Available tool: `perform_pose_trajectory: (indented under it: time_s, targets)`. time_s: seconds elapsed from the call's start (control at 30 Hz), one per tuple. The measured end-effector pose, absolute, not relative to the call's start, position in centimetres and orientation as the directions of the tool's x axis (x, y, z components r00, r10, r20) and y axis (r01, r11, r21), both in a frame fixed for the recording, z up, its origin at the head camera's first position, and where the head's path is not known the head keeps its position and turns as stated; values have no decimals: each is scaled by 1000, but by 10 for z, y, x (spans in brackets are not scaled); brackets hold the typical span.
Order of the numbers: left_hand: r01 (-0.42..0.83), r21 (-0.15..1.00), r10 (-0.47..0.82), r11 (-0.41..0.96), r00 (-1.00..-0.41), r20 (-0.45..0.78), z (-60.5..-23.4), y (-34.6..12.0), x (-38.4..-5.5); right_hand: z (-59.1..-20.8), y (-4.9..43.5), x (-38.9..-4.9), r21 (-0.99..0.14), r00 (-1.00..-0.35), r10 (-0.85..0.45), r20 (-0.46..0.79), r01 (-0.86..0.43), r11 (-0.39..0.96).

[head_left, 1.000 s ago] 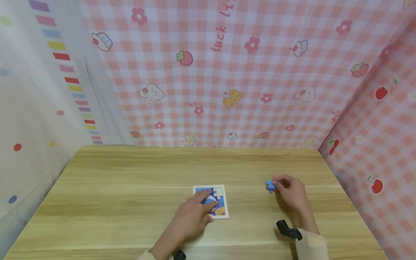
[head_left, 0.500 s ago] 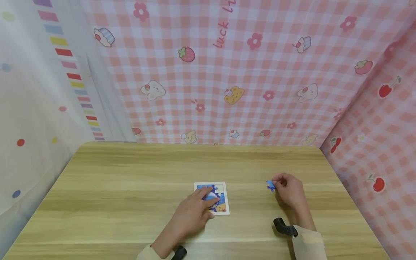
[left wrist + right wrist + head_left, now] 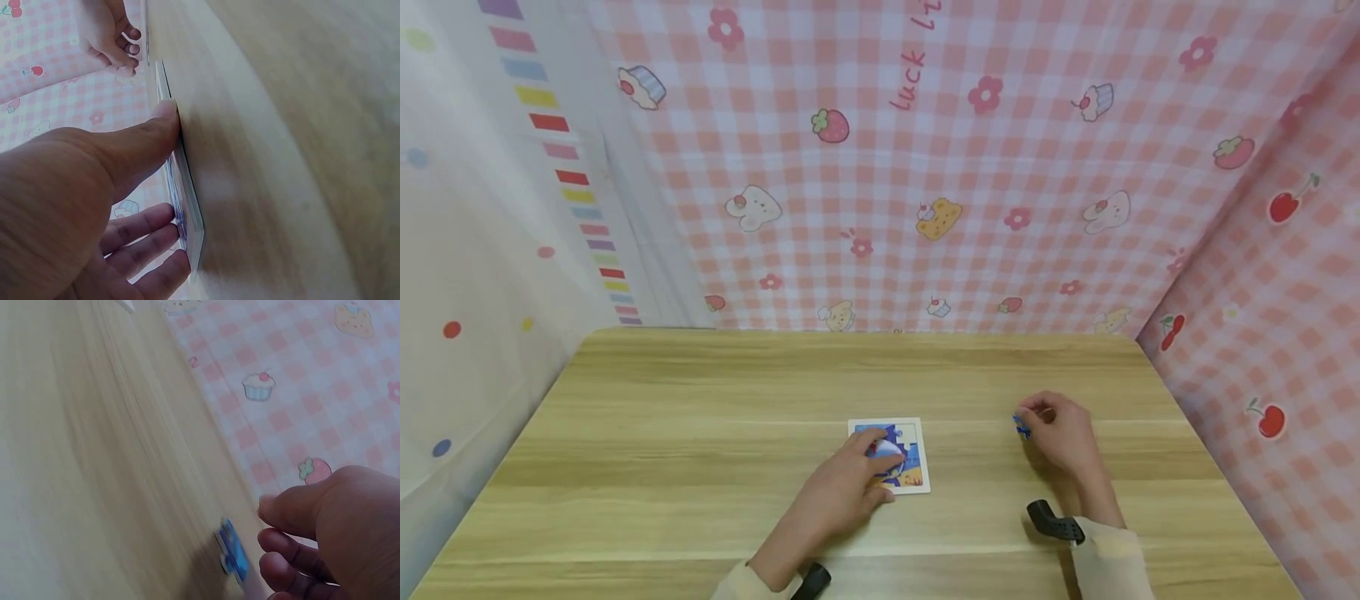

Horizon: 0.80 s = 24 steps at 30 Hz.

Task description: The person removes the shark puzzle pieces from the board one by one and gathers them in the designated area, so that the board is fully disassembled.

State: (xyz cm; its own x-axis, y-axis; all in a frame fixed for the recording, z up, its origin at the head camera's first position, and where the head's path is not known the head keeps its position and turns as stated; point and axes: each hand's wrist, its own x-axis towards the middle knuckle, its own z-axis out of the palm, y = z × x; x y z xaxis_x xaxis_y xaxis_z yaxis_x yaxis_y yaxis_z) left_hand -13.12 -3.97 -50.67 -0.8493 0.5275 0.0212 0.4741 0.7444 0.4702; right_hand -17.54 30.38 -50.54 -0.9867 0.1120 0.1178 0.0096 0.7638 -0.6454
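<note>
A small white-framed jigsaw puzzle (image 3: pixel 924 467) lies flat on the table, its picture blue, white and orange, with a pale bare patch at the upper right. My left hand (image 3: pixel 835 498) rests on it: in the left wrist view the thumb touches the board's edge (image 3: pixel 197 234) and the spread fingers lie on its face. Off to the right, my right hand (image 3: pixel 1066 435) pinches a blue puzzle piece (image 3: pixel 1020 426) between thumb and finger, partly hidden by the fingertips. The right wrist view has this piece (image 3: pixel 233 551) tilted, just above or touching the tabletop; I cannot tell which.
The wood-grain table (image 3: pixel 700 467) meets a pink checked curtain (image 3: pixel 880 167) at the back. Another checked cloth (image 3: pixel 1262 333) hangs on the right, and a white dotted cloth (image 3: pixel 475 250) on the left. Black wrist mounts (image 3: pixel 1054 522) stick out near both sleeves.
My right hand has shifted slightly left and away from me, turning the puzzle piece so less of its blue face shows. The left hand stays on the puzzle.
</note>
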Motion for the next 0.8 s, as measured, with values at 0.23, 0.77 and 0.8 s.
perform_pose_trajectory:
  time_s: [0.23, 0.77, 0.8]
  targets:
    - [440, 515, 504, 736, -864, 17, -506, -42, -132, -506, 286, -176, -659, -992, 74, 101, -11, 752]
    - [413, 480, 506, 774, -859, -76, -504, -52, -134, -510, 245, -177, -704, -997, 0, 79, -56, 708]
    - [417, 477, 507, 774, -859, -72, -504, -52, -135, -510, 243, -177, -706, -997, -5, 80, -60, 706]
